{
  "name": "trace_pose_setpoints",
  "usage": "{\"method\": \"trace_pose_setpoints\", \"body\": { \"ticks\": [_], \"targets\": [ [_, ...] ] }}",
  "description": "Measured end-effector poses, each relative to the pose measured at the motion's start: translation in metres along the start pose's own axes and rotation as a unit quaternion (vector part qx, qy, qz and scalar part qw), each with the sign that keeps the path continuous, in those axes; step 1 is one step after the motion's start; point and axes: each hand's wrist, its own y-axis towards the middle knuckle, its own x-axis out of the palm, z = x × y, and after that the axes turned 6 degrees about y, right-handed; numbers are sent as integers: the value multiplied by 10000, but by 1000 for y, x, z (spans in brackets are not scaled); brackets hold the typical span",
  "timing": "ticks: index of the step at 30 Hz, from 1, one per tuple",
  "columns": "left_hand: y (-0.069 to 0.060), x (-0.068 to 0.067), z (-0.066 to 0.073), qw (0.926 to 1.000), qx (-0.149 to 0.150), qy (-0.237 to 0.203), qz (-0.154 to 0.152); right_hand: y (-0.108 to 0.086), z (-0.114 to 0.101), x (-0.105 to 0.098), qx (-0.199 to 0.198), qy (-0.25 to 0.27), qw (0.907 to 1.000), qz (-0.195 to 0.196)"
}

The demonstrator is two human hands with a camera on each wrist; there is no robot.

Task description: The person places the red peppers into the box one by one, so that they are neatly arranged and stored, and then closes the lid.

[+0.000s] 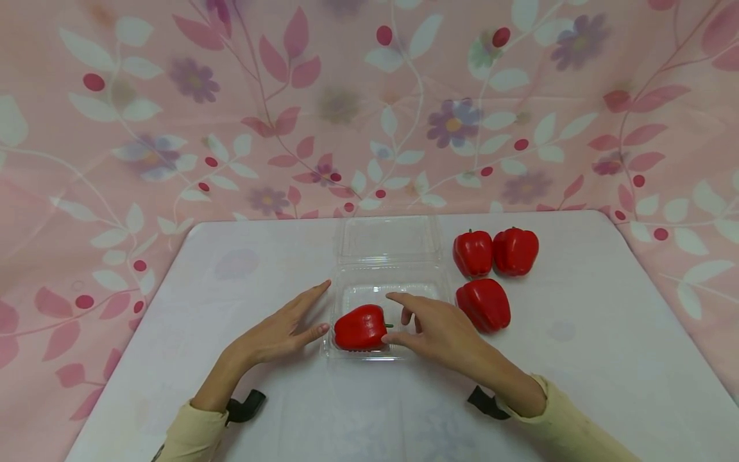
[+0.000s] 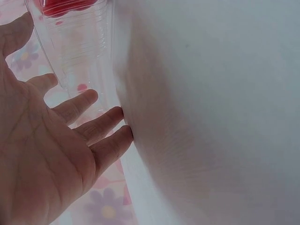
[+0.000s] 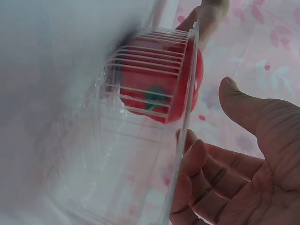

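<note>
A red bell pepper [image 1: 359, 328] lies on its side in the front left of a clear plastic clamshell container [image 1: 424, 290], its green stem pointing right. Through the ribbed wall in the right wrist view, the same pepper [image 3: 154, 84] shows with its stem. My left hand [image 1: 276, 335] is spread beside the container's left edge, holding nothing. In the left wrist view its palm [image 2: 44, 154] faces the camera. My right hand [image 1: 444, 330] hovers over the container's right side, fingers loosely bent, thumb near the stem; the right wrist view shows the thumb [image 3: 243, 105] apart from the pepper.
Three more red bell peppers sit right of the container: one at the back [image 1: 473, 253], one beside it [image 1: 516, 251], and one nearer [image 1: 484, 305], close to my right hand. The container's lid [image 1: 389, 237] lies folded back. A floral curtain [image 1: 369, 115] hangs behind the white table [image 1: 577, 359].
</note>
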Motion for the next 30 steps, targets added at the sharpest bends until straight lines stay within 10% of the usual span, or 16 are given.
{"method": "trace_pose_setpoints", "body": {
  "ticks": [30],
  "targets": [
    [1, 2, -3, 10000, -25, 28, -13, -22, 41, -48, -221, -198, 9947, 984]
  ]
}}
